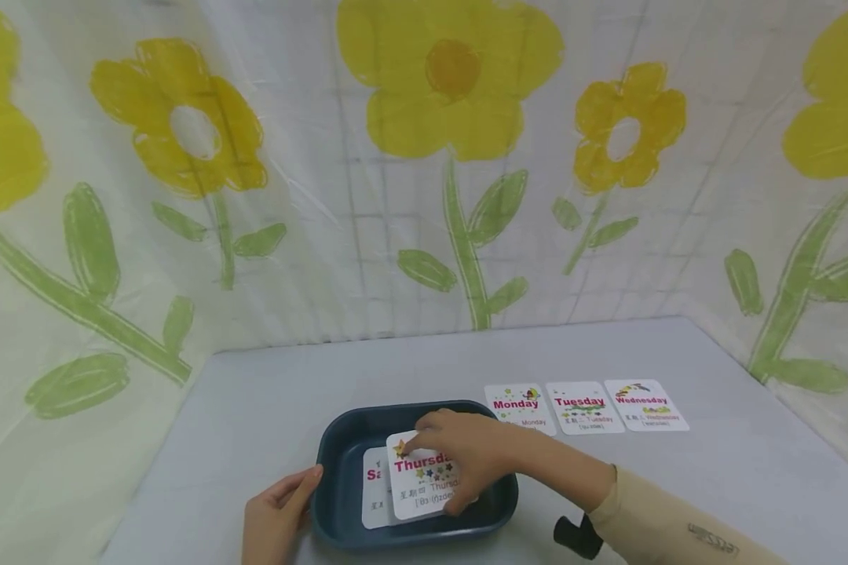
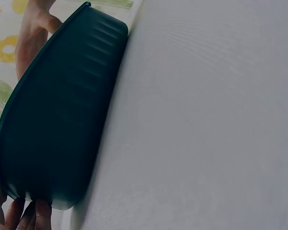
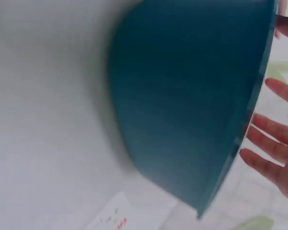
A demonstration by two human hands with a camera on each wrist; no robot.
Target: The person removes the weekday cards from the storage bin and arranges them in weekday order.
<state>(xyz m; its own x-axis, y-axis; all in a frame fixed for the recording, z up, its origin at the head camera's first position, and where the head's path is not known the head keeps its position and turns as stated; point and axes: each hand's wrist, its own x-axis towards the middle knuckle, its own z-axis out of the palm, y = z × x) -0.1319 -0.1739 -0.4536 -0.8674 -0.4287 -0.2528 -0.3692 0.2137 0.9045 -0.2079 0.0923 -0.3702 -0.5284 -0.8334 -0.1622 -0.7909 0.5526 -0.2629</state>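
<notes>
A dark teal tray [image 1: 328, 502] stands near the table's front edge. My left hand [image 1: 277, 510] holds its left end, thumb at the rim and fingers against the outer wall, as the left wrist view shows. Over the tray, my right hand [image 1: 469, 451] grips a white Thursday card [image 1: 424, 486] by its edges, fingers at the top and thumb at the lower right. Beneath it lies another card [image 1: 373, 490], mostly covered, its visible red letters reading "Sa". In the right wrist view, the tray wall [image 3: 187, 86] hides the Thursday card from sight.
Behind the tray, to the right, a Monday card [image 1: 517, 404], a Tuesday card [image 1: 584, 408] and a Wednesday card [image 1: 646, 406] lie in a row on the pale table [image 1: 268, 424]. A curtain [image 1: 304, 259] with yellow flowers hangs along the table's back edge.
</notes>
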